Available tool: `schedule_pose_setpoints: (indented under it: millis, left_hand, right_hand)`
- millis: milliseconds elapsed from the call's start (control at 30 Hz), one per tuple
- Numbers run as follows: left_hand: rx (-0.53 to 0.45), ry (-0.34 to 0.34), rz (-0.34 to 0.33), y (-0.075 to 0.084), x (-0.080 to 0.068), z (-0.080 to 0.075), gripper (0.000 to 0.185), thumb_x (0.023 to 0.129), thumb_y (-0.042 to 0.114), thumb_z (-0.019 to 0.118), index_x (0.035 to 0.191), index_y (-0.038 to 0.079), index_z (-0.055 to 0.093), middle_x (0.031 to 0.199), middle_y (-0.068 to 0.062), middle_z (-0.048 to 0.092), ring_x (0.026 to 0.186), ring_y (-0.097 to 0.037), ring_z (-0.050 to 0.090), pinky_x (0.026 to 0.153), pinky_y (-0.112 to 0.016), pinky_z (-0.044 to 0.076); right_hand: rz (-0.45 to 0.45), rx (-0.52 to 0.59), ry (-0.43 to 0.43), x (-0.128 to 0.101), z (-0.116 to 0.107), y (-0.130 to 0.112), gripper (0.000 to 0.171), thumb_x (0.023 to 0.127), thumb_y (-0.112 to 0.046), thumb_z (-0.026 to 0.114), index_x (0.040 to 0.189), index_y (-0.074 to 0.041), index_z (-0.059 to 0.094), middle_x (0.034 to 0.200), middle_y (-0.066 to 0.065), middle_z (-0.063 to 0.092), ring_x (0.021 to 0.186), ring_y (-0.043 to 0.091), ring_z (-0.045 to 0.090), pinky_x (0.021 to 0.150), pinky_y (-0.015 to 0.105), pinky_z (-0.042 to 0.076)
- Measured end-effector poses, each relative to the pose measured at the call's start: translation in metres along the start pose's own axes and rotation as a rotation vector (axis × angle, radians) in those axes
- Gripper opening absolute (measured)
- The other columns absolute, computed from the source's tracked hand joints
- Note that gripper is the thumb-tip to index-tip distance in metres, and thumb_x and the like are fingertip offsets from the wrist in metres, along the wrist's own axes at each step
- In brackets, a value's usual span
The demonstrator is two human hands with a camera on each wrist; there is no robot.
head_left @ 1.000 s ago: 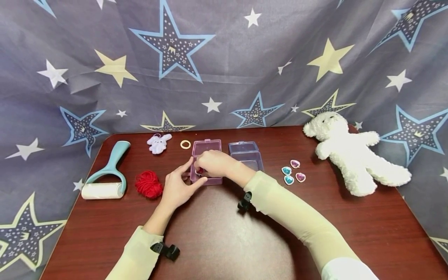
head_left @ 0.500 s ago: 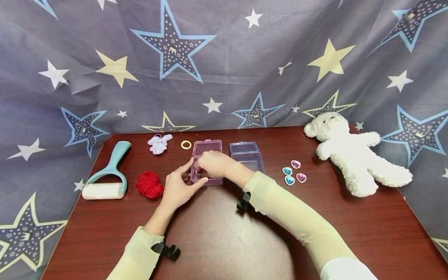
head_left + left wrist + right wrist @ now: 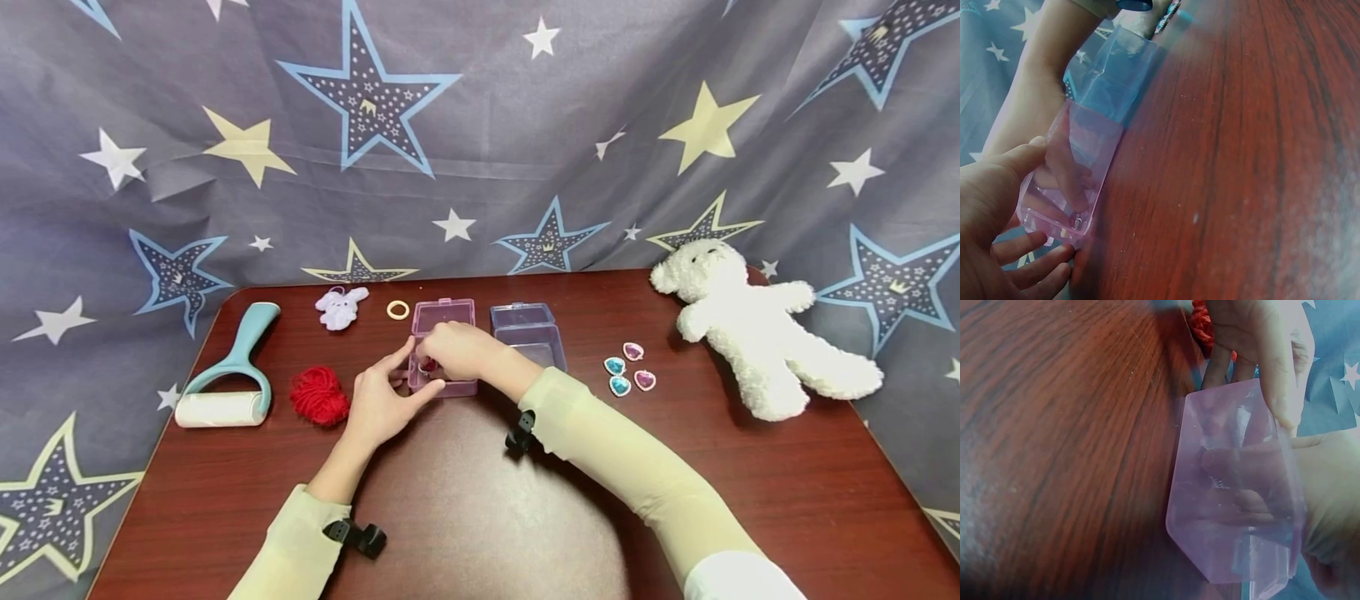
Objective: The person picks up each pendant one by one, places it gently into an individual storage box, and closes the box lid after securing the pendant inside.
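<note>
Left hand (image 3: 381, 406) holds the pink box (image 3: 459, 389), right hand (image 3: 461, 350) inside, its grip I cannot tell

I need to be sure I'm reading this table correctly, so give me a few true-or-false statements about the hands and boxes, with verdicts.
1. The right hand reaches into the pink box. True.
2. Four heart-shaped gems lie right of the blue box. True.
3. The blue box is closed. False: it stands open.
4. The red yarn lies left of the left hand. True.
5. The left hand grips the blue box. False: it grips the pink box.
</note>
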State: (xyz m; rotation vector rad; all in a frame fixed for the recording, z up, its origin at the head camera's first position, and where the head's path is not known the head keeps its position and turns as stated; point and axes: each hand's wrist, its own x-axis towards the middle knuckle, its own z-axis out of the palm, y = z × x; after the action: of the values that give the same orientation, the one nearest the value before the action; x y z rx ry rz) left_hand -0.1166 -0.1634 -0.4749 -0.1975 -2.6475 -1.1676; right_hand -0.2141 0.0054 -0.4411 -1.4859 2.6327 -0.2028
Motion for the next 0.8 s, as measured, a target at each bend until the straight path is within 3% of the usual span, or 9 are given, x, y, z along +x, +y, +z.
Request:
schedule_pose_setpoints:
  millis: [367, 800]
  left_hand:
    - [-0.009, -0.001, -0.006, -0.0002, -0.0006, 0.0002, 0.078, 0.080, 0.033, 0.095, 0.147, 0.008, 0.064, 0.125, -0.017, 0.078, 0.090, -0.027, 0.080, 0.077, -0.044, 0.064]
    - [0.001, 0.001, -0.011, -0.0003, -0.0002, 0.0007, 0.077, 0.081, 0.034, 0.094, 0.147, 0.008, 0.064, 0.129, -0.017, 0.076, 0.090, -0.028, 0.080, 0.077, -0.043, 0.064]
  right_hand:
    - [0.022, 0.006, 0.013, -0.0001, 0.0016, 0.0004, 0.005, 0.093, -0.023, 0.083, 0.094, -0.018, 0.081, 0.084, -0.005, 0.077, 0.076, 0.014, 0.070, 0.078, 0.032, 0.061]
    - [0.051, 0.020, 0.030, -0.0005, 0.0046, 0.0014, 0.003, 0.094, -0.022, 0.081, 0.096, -0.020, 0.081, 0.088, -0.005, 0.079, 0.080, 0.016, 0.074, 0.078, 0.033, 0.062]
